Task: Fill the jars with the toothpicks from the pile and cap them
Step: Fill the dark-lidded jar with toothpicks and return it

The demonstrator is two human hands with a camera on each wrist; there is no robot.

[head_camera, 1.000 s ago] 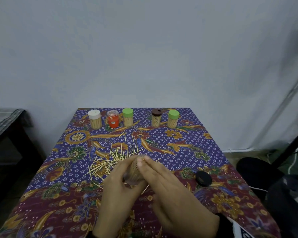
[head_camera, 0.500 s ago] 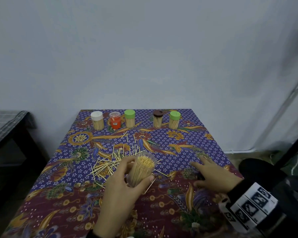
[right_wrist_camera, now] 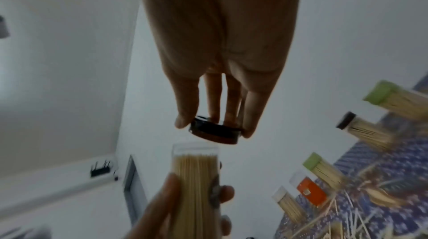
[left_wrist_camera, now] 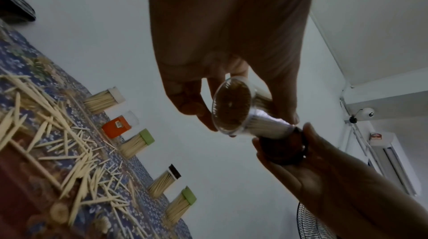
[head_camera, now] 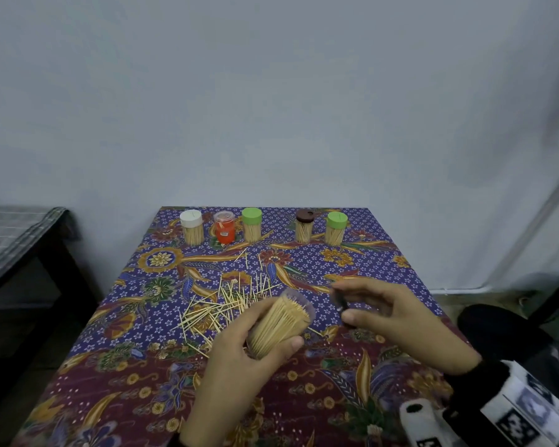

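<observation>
My left hand [head_camera: 255,343] grips a clear jar [head_camera: 279,322] packed full of toothpicks, tilted with its open mouth toward the right. My right hand [head_camera: 378,312] pinches a dark round cap [head_camera: 342,307] between thumb and fingers, a short way right of the jar's mouth. In the right wrist view the cap [right_wrist_camera: 214,131] hangs just above the jar [right_wrist_camera: 195,179], not touching it. In the left wrist view the jar [left_wrist_camera: 238,109] points at the cap [left_wrist_camera: 283,149]. A pile of loose toothpicks [head_camera: 223,304] lies on the table behind my left hand.
Five capped jars stand in a row at the table's far edge: white-capped [head_camera: 191,228], orange with clear lid [head_camera: 224,230], green-capped [head_camera: 251,224], brown-capped [head_camera: 304,226], green-capped [head_camera: 335,228]. A patterned cloth [head_camera: 142,366] covers the table. A dark bench [head_camera: 20,243] stands left.
My right hand left the jar, reached right to the cap on the table, picked it up and brought it back toward the jar's mouth. The left hand kept hold of the jar.
</observation>
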